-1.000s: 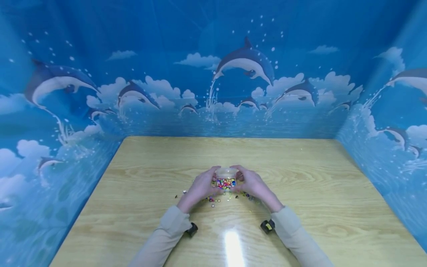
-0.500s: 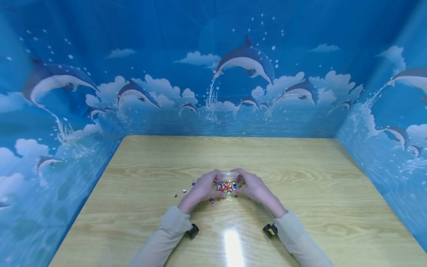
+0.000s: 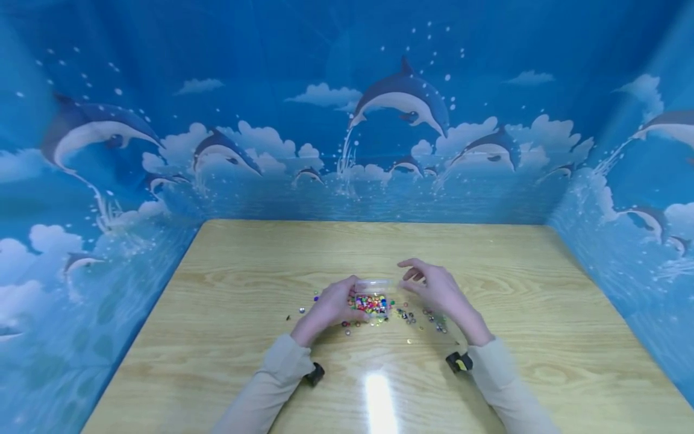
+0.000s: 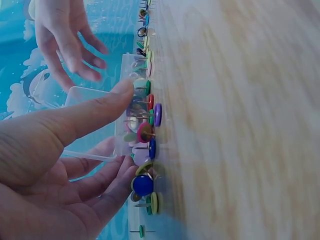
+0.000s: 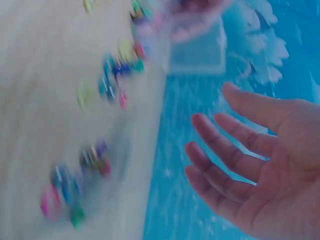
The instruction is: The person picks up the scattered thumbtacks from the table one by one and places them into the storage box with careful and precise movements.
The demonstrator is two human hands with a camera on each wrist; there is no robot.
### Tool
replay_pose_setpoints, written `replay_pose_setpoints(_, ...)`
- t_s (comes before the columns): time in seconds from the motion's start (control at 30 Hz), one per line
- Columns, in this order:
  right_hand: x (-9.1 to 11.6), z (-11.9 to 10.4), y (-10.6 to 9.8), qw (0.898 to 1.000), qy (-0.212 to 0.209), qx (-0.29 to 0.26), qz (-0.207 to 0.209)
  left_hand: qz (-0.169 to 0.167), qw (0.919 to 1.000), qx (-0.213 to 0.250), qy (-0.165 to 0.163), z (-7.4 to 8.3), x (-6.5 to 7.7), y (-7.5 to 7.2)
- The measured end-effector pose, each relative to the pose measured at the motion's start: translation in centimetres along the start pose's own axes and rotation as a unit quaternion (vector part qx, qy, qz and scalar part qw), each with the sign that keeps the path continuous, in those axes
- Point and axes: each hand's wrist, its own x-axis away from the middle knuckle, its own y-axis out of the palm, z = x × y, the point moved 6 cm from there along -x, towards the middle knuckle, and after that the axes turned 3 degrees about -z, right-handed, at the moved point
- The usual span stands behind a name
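Observation:
A clear plastic box [image 3: 374,284], its lid raised, stands on the table with many colourful thumbtacks [image 3: 372,304] inside. My left hand [image 3: 332,305] grips the box at its left side; in the left wrist view the thumb [image 4: 95,110] lies across the box and the other fingers bend around it from below. To the right of the box, my right hand [image 3: 436,290] is raised and apart from it. In the right wrist view this hand [image 5: 270,165] shows its palm with fingers spread and nothing in them.
Loose thumbtacks [image 3: 406,315] lie scattered right of the box, with a few more [image 3: 302,310] to the left and in front. The wooden table [image 3: 260,259] ends at a blue dolphin-print curtain [image 3: 271,199] at the back and sides.
My right hand has let go of the box and moved away to the right. Loose thumbtacks on that side are now uncovered. The left hand still grips the box, almost unmoved.

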Motion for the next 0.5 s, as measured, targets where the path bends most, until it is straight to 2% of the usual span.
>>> replay_pose_setpoints(0.13, 0.6, 1.3, -1.9, 0.999, 0.002, 0.025, 0.030, 0.003, 0.9999, -0.006, -0.009, -0.1, 0.0, 0.1)
replay_pose_setpoints(0.33, 2.3, 3.2, -2.6, 0.996, 0.006, 0.088, 0.023, 0.001, 0.9999, -0.002, -0.011, -0.1, -0.1, 0.1)
replay_pose_setpoints(0.5, 4.2, 4.1, -2.9, 0.993, -0.016, 0.116, 0.008, 0.001, 0.9999, -0.004, -0.011, -0.2, -0.2, 0.0)
